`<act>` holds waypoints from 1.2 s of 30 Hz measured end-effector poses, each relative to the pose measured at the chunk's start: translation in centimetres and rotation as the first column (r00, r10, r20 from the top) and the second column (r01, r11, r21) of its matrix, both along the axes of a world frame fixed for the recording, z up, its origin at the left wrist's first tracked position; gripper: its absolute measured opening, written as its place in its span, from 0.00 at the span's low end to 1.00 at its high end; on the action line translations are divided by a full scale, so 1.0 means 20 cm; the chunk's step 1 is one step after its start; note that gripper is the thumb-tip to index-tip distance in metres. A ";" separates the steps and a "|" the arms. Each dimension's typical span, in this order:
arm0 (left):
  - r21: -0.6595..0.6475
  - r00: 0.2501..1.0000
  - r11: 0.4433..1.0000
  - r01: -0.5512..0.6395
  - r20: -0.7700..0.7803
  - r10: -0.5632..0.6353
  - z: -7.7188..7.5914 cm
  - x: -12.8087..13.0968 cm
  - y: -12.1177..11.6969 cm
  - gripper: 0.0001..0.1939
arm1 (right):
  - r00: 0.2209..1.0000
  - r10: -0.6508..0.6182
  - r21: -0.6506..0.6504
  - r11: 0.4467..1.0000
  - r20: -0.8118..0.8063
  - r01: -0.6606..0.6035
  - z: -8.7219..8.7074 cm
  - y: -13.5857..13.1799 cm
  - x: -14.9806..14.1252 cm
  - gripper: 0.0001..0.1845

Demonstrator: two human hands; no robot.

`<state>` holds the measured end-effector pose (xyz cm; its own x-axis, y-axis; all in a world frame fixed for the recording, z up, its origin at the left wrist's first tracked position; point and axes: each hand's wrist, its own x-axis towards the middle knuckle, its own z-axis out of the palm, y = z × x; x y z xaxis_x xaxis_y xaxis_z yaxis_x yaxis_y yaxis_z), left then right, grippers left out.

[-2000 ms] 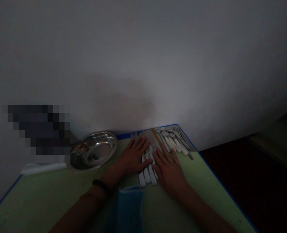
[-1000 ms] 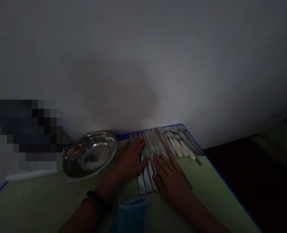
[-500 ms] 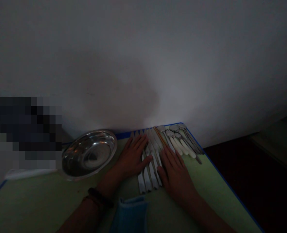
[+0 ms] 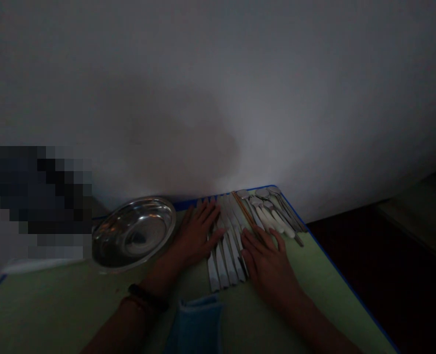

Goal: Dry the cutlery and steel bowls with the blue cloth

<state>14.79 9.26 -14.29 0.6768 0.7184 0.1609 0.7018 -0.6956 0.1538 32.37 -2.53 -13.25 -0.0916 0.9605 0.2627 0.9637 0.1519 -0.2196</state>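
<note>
- Knives point(image 4: 222, 270): metal, laid side by side at the middle of the table point(image 4: 74, 305), blades to the far side, handles to the near. Risk: handles slipping over one another, should sideways pressure be uneven.
- Left hand point(image 4: 192, 241): palm down over the left of the knives, fingers spread, thumb set apart across them; nothing pinched. Risk: outer blades skewed by a sideways push from the fingers.
- Right hand point(image 4: 269, 265): at the right of the knives, over the near part of the chopsticks, fingers loosely parted and slightly bent; whether it pinches anything, cannot tell.
- Chopsticks point(image 4: 244, 209): slanting between knives and spoons. Risk: rolling or swinging out of line, being slender and partly under the right hand.
- Spoons point(image 4: 277, 220): overlapping group at far right, some white-handled, close to the blue edging. Risk: a nudge from the right fingers spreading the pile towards that edge.
- Bowl point(image 4: 139, 236): shiny metal, left, beside the left forearm; contact cannot be told. Risk: a knock, should the elbow swing left.
- Lighting: dim; thin gaps easily misjudged.
</note>
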 end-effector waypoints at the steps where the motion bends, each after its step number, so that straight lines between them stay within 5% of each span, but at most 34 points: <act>1: 0.010 1.000 1.000 0.022 0.005 -0.022 0.01 0.01 -0.01 0.30 | 1.000 0.004 -0.003 1.000 -0.001 -0.004 0.00 0.00 0.00 0.20; 10: -0.032 0.978 0.979 0.203 -0.052 -0.205 0.04 0.20 -0.03 0.26 | 0.997 -0.077 0.067 0.995 -0.024 0.078 0.04 0.01 0.15 0.19; 19: -0.059 0.978 0.979 0.194 -0.070 -0.198 0.04 0.18 -0.02 0.29 | 0.992 -0.090 -0.036 0.995 0.088 0.094 0.02 -0.01 0.15 0.19; 31: -0.058 0.974 0.978 0.202 -0.092 -0.206 0.06 0.18 -0.03 0.32 | 0.982 -0.159 -0.376 0.920 -0.104 0.109 0.15 -0.03 0.14 0.13; 36: -0.053 0.966 0.970 0.237 -0.088 -0.241 0.08 0.20 -0.01 0.32 | 0.974 -0.176 -0.196 0.970 -0.142 0.146 0.15 -0.02 0.19 0.15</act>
<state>18.71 8.97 -12.59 0.8405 0.5383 0.0622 0.5282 -0.8395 0.1277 36.12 -2.99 -10.15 0.0967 0.9922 0.0792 0.9232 -0.0596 -0.3796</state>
